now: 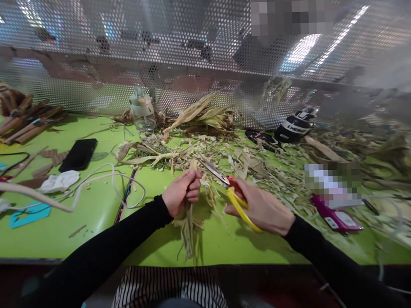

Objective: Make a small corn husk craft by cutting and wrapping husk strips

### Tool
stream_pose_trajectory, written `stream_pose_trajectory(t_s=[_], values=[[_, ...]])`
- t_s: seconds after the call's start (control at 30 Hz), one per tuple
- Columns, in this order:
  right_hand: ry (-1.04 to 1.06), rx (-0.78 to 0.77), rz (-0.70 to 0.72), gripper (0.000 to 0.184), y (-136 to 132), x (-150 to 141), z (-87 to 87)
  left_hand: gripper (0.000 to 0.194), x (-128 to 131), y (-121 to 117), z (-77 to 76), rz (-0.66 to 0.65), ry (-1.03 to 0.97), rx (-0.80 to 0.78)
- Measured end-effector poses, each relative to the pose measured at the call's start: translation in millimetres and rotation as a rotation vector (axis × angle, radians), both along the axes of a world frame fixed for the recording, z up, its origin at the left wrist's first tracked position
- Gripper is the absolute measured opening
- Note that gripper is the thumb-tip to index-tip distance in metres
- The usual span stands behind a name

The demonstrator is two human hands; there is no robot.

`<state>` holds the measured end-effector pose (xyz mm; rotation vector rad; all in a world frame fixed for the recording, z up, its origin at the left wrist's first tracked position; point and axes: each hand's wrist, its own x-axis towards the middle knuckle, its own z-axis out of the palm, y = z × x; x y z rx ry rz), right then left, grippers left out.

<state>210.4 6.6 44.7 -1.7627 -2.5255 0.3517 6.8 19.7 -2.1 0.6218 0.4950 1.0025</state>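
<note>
Here the left hand (182, 191) pinches a pale, dry husk bundle (188, 233), likely steadying its tip beside the yellow-and-red-handled steel scissors (235, 202) the right hand (263, 207) grips.

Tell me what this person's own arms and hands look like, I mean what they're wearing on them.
Both arms wear plain black long sleeves, the left sleeve and the right sleeve close-fitting and reaching the wrists. The left hand and right hand are bare, without gloves. No markings show on the sleeves.
</note>
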Motion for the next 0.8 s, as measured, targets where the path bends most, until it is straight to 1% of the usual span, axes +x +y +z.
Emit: stream_pose_trajectory(t_s=[0.07, 0.13, 0.2, 0.27, 0.37, 0.43, 0.5, 0.63, 0.73, 0.8], values=[[-0.01, 0.157, -0.025, 0.057, -0.9, -10.2, -8.1, 0.018, 0.8, 0.5, 1.2, 0.055, -0.085, -0.026], [-0.007, 0.301, -0.019, 0.057, -0.2, -19.7, -16.5, 0.019, 0.8, 0.8, 2.1, 0.087, -0.135, -0.04], [-0.018, 0.378, -0.004, 0.056, 1.9, -26.5, -22.8, 0.022, 0.1, 0.6, 2.6, 0.086, -0.162, -0.052], [-0.037, 0.398, 0.0, 0.055, 4.5, -30.1, -26.0, 0.023, -0.8, 0.0, 2.7, 0.057, -0.176, -0.049], [-0.039, 0.389, -0.008, 0.055, 7.6, -30.9, -26.9, 0.022, -1.2, -1.3, 2.7, 0.026, -0.176, -0.022], [-0.02, 0.357, -0.005, 0.054, 8.4, -30.5, -26.9, 0.021, -0.4, -2.1, 2.8, 0.042, -0.166, -0.015], [0.008, 0.304, 0.001, 0.052, 8.2, -30.4, -27.1, 0.022, 0.9, -2.6, 2.7, 0.057, -0.151, -0.02], [0.078, 0.178, 0.014, 0.05, 5.7, -31.4, -29.3, 0.022, 2.9, -2.7, 1.2, 0.045, -0.127, -0.01], [0.115, 0.13, 0.022, 0.045, 4.0, -31.5, -34.0, 0.022, 3.7, -2.7, -1.0, 0.051, -0.12, 0.019], [0.146, 0.115, 0.028, 0.039, 3.2, -31.3, -38.5, 0.022, 4.2, -2.8, -2.7, 0.066, -0.119, 0.035]])
